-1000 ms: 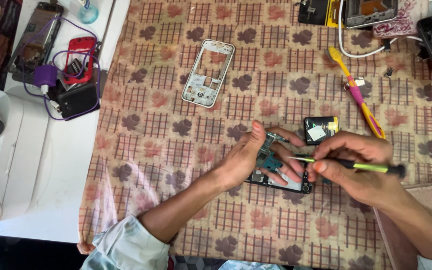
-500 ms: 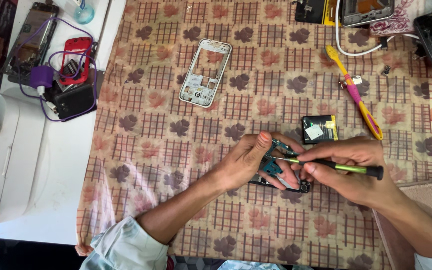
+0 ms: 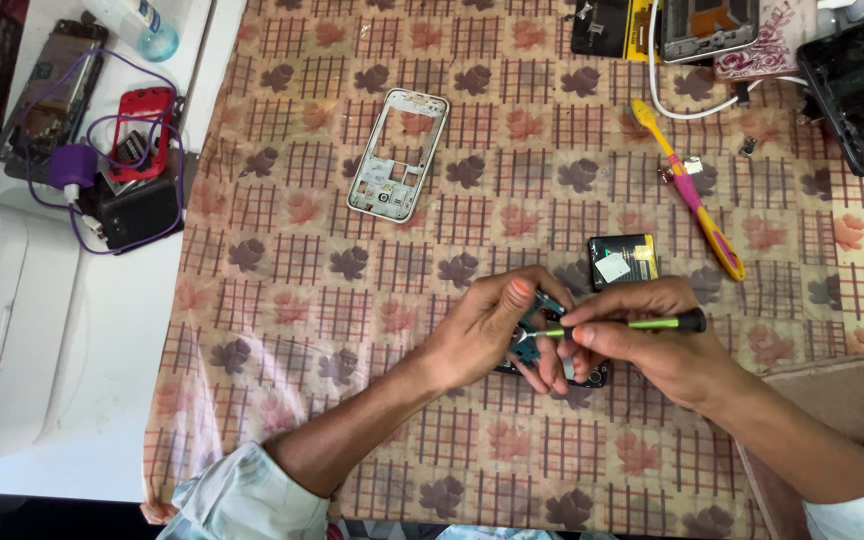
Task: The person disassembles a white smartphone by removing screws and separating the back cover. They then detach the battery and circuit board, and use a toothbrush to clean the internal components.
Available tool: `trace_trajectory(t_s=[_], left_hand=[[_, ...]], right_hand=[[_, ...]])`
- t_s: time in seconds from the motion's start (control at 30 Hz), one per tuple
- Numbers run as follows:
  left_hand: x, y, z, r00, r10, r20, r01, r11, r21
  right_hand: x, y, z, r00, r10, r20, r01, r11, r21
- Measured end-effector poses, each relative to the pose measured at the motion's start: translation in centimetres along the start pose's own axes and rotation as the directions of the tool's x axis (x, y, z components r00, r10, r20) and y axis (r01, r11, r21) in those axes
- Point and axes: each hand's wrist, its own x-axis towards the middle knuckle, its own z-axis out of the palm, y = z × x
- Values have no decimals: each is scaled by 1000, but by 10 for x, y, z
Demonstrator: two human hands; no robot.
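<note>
Near the middle of the patterned cloth point(image 3: 282, 300), the left hand point(image 3: 477, 325) pinches an opened phone point(image 3: 537, 345) by its edges. The right hand point(image 3: 652, 345) grips a green screwdriver point(image 3: 632, 324). The exposed board looks light, stiff and fragile; holding the rim seems safest.

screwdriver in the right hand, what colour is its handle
Bright green with a black end cap on the screwdriver, seen in the head view.

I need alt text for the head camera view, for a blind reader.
A left hand steadies an opened phone on a patterned tablecloth while the right hand works it with a green screwdriver.
</note>
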Motion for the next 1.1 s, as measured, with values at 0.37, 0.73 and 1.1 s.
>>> trace_trajectory(t_s=[0.37, 0.73, 1.1], left_hand=[[-2, 6, -1, 991, -118, -60, 118, 993, -4], [-1, -6, -6, 983, -62, -171, 4, 947, -322], [2, 0, -18, 931, 61, -360, -219, 881, -419]], right_hand=[[0, 2, -5, 983, -148, 107, 166, 968, -187], [-1, -4, -1, 812, -555, 183, 584, 772, -251], [-10, -7, 70, 591, -201, 781, 805, 74, -589]])
